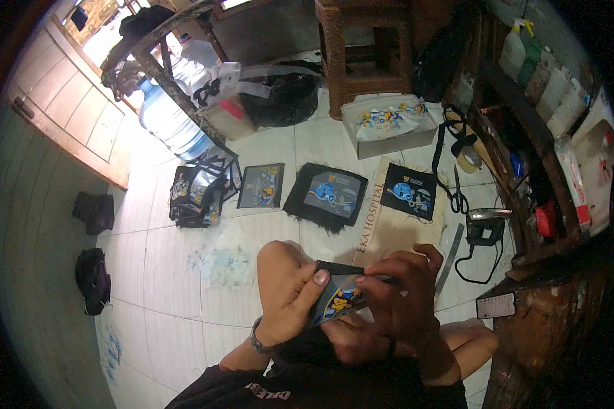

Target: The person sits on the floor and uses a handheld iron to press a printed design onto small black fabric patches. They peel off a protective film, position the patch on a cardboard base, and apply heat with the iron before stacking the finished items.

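Between both hands I hold a printed patch, grey with a yellow and blue picture and a black upper edge. My left hand pinches its left side, thumb on top. The fingers of my right hand are closed at the right end of the black edge and hide that corner. Beyond my hands lies a black cloth square with a blue print, on a pale board. To its left are a frayed black cloth stack topped by a similar print, and a flat grey printed piece.
A heap of black-edged patches sits at the left. A white box holds printed pieces. Scissors, a tape roll, a corded black device, a grey strip and a phone lie at right.
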### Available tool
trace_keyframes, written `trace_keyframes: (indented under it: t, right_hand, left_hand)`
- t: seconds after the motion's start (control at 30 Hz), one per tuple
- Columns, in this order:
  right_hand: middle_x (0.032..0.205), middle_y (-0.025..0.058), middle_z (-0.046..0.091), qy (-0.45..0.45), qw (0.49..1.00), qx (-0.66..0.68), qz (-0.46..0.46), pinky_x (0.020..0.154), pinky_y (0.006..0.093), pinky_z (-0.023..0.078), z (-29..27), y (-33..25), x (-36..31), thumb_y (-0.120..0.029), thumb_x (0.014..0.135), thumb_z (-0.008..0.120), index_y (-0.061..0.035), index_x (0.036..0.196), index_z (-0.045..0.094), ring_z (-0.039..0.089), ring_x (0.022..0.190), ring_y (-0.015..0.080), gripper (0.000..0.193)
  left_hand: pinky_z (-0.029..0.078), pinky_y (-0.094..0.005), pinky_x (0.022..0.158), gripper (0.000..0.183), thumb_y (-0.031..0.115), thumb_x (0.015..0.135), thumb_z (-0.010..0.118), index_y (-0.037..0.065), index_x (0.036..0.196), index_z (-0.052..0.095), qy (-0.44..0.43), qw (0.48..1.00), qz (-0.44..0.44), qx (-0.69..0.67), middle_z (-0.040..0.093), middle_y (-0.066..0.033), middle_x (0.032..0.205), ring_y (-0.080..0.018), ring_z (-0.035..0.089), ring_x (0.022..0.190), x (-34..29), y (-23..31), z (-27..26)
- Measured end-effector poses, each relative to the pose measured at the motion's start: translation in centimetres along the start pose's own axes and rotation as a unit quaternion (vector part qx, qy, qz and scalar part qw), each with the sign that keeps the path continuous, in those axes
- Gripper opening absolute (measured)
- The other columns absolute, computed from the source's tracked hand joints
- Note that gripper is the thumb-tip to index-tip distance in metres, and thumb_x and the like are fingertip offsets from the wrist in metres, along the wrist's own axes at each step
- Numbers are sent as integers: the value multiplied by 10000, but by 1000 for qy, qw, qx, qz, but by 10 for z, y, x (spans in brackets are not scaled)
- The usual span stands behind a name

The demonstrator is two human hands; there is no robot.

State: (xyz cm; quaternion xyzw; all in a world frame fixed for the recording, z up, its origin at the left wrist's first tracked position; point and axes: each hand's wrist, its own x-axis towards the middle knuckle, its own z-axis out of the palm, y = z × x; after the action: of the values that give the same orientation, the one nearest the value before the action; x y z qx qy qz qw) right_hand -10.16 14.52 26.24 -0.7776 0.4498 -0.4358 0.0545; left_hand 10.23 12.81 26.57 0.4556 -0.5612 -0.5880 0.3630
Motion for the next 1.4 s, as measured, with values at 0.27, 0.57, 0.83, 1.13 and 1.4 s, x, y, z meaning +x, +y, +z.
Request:
trace_keyframes:
  t: [0.27,0.57,0.83,1.13,1.4]
  right_hand:
    - [1037,-34,622,44,998,-35,-26,1022,555,321,3,-3,-12,-179,759,778,-256,983,652,550,1055,222,269]
    - [1118,-53,599,35,998,-41,-22,1054,584,297,4,-1,-15,-213,754,789,-302,974,628,512,1127,225,286]
    - [1226,38,583,10,998,-18,-65,1020,630,275,5,5,-15,-334,642,803,-218,1108,630,497,1145,297,510]
    - [974,73,616,137,963,154,172,799,361,442,24,-10,-30,-169,847,748,-82,1044,633,555,884,199,244]
    - [843,70,632,70,980,152,113,714,327,463,20,-5,-5,-144,875,711,-29,947,651,574,756,173,148]
  left_hand:
    - [422,-255,669,376,294,1092,441,-12,966,621,-3,1000,3,-10,580,-23,794,-77,505,747,-9,5,-1]
    - [453,-234,715,279,218,1067,507,-20,1003,639,0,997,-33,-73,635,-34,856,-81,558,799,-13,5,0]
    - [518,-266,906,243,89,960,663,-42,1165,657,-18,999,41,-12,721,-116,1099,-156,669,1030,-5,7,4]
    - [525,-231,828,268,98,944,699,-26,1177,652,70,995,27,-67,717,-81,1054,-106,660,956,1,-2,18]
    - [514,-217,666,263,116,968,668,-35,1184,661,26,1000,10,-13,713,-88,989,-76,661,864,1,-4,13]
